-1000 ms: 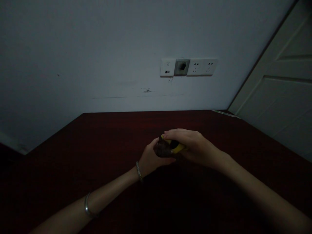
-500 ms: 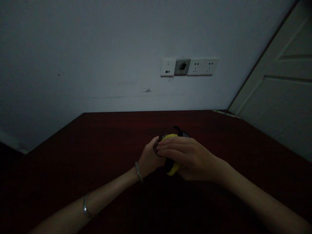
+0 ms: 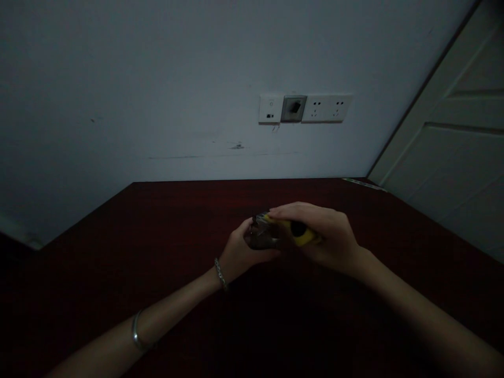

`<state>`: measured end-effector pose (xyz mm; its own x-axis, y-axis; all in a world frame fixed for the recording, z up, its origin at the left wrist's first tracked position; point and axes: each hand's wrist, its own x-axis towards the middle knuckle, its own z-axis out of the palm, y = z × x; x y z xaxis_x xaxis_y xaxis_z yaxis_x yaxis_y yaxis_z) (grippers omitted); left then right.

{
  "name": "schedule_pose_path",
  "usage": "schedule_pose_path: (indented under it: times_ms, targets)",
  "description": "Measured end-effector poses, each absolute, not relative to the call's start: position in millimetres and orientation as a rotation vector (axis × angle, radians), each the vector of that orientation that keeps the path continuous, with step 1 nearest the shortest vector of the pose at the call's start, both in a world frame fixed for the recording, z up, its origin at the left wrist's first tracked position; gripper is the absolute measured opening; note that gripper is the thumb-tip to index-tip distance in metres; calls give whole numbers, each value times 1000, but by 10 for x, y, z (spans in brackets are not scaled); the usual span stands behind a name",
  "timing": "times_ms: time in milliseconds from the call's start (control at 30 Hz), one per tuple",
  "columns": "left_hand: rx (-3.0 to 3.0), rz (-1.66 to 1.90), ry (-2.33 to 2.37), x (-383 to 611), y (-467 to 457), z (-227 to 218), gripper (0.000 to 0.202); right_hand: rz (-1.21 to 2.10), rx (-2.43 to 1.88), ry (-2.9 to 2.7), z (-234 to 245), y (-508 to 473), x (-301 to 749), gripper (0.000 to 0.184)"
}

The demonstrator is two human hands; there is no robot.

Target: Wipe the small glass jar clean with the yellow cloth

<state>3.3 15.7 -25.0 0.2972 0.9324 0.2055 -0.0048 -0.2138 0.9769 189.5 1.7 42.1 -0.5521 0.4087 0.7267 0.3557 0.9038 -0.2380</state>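
A small yellow-and-black object (image 3: pixel 294 232) is held just above the dark table (image 3: pixel 157 220), its yellow end gripped in the right hand (image 3: pixel 331 239) and its dark end pinched by the left hand (image 3: pixel 238 253), so it could be dropped if either grip is misjudged in the dim light.

We list a dim indoor room, likely a home or small office: dark red-brown wooden table (image 3: pixel 157 236) set against a plain white painted wall (image 3: pixel 157 79); row of white wall sockets (image 3: pixel 305 108) above it; white panelled door (image 3: pixel 464 157) at right.
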Motion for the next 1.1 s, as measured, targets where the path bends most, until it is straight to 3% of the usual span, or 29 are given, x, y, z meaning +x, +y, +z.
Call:
schedule_pose_path:
  times_ms: [300,533,800,1100]
  targets:
    - [1350,1086,897,13,165,-170,68,204,-461,-2116,212,138,1845,41]
    - [1257,1076,891,19,189,-163,54,253,-387,-2150,301,23,1814,40]
    - [1215,1009,895,17,163,-139,64,123,-644,-1976,173,186,1877,38]
    - [1179,1035,907,20,144,-137,56,243,-560,-1945,-5,232,1796,39]
